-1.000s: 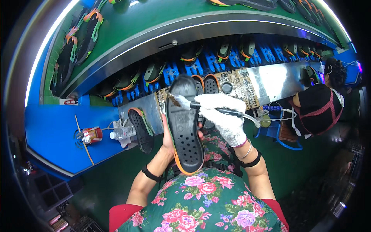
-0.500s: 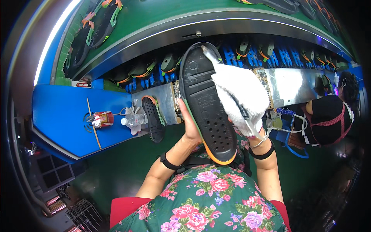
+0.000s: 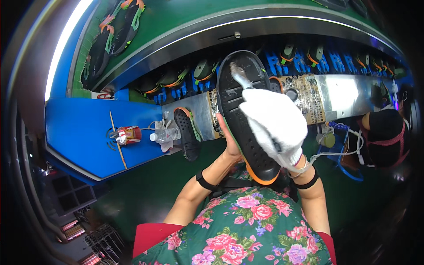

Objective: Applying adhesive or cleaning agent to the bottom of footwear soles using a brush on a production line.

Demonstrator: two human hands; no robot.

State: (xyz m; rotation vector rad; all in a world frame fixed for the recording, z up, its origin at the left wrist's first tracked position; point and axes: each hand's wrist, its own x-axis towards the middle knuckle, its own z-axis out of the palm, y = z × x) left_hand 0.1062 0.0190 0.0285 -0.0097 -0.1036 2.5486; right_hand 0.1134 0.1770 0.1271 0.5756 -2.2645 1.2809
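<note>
With your bare left hand [image 3: 227,143] gripping the black shoe sole [image 3: 245,115] at centre frame, keep your gloved right hand [image 3: 276,123], fingers closed on the brush [image 3: 238,75], sweeping evenly toward twelve o'clock.

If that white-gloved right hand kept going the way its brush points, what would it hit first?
Probably the toe end of the black shoe sole that the left hand holds; the right hand has its brush tip there already.

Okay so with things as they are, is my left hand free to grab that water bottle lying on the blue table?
Probably not right away. The left hand is gripping the black shoe sole that the gloved right hand brushes. The water bottle lies to its left with nothing between, so only the sole hinders it.
</note>
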